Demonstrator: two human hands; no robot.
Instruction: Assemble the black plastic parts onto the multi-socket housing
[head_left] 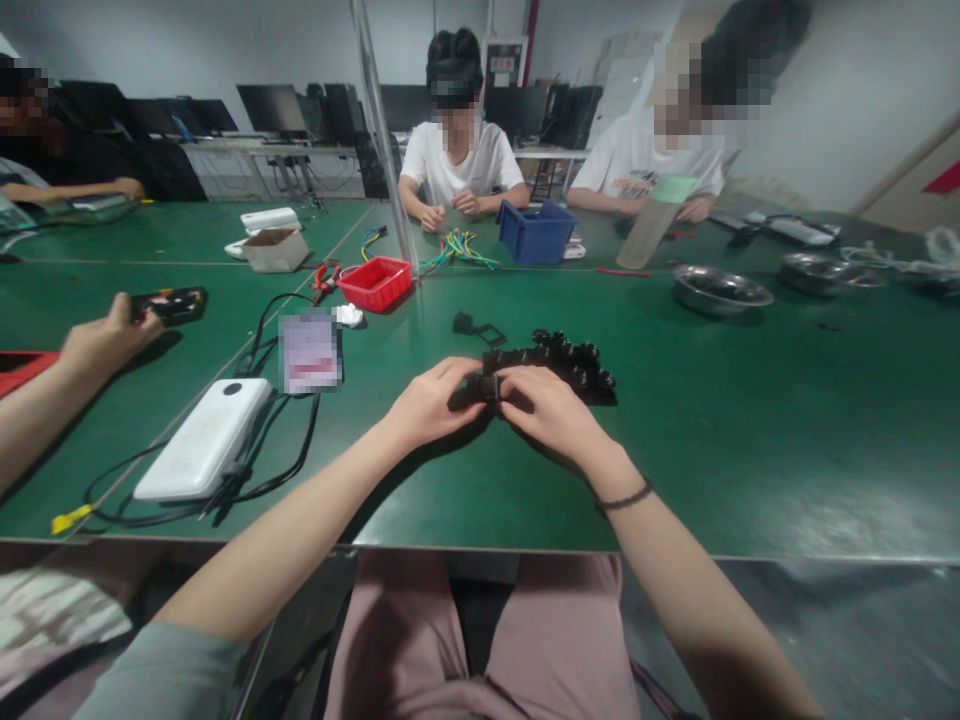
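Observation:
My left hand (429, 402) and my right hand (551, 408) meet over the green table (750, 420), fingers curled and pinching a small black plastic part (489, 386) between them. Just beyond my right hand lies a pile of similar black parts (566, 362), touching the piece I hold. One loose black part (474, 327) lies a little farther back. A dark band circles my right wrist.
A white power bank (204, 437) with black cables lies at the left. A red tray (375, 282), blue bin (536, 231), coloured wires (457, 248), cardboard box (275, 249) and metal bowls (720, 290) stand farther back. Another person's hand (105, 335) at the left holds a device; others sit opposite.

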